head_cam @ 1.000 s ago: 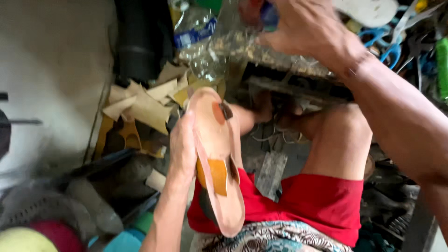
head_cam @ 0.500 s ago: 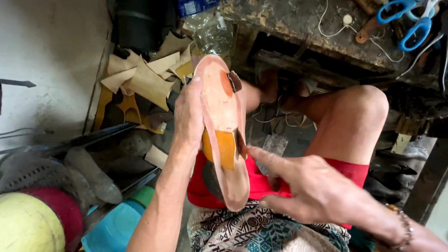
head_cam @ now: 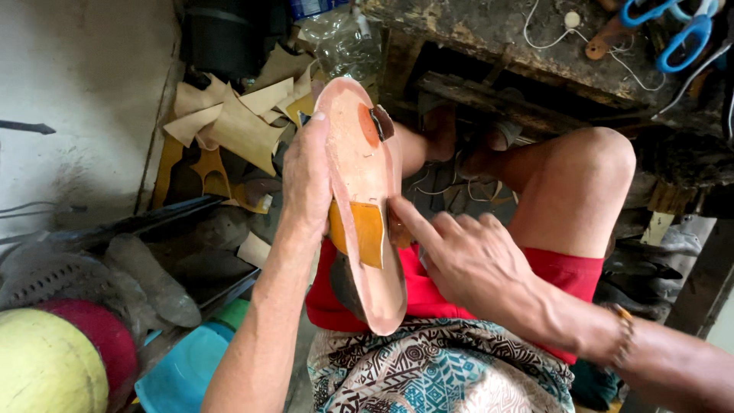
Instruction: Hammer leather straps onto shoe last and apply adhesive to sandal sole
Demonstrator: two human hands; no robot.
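We note leather offcuts point(head_cam: 237, 122) heaped left, one pair of blue scissors point(head_cam: 684, 30) on the workbench point(head_cam: 489, 30) above. Our left hand point(head_cam: 306, 180) is wrapped round one sandal sole point(head_cam: 367, 191), held upright over the lap. Our right hand point(head_cam: 466, 256), grasping nothing, presses its forefinger on the sole's edge beside the yellow strap point(head_cam: 363, 233)

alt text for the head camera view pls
A seated person's left hand holds a tan sandal sole upright over their lap while the right hand presses its edge by a yellow strap. Leather scraps lie behind.
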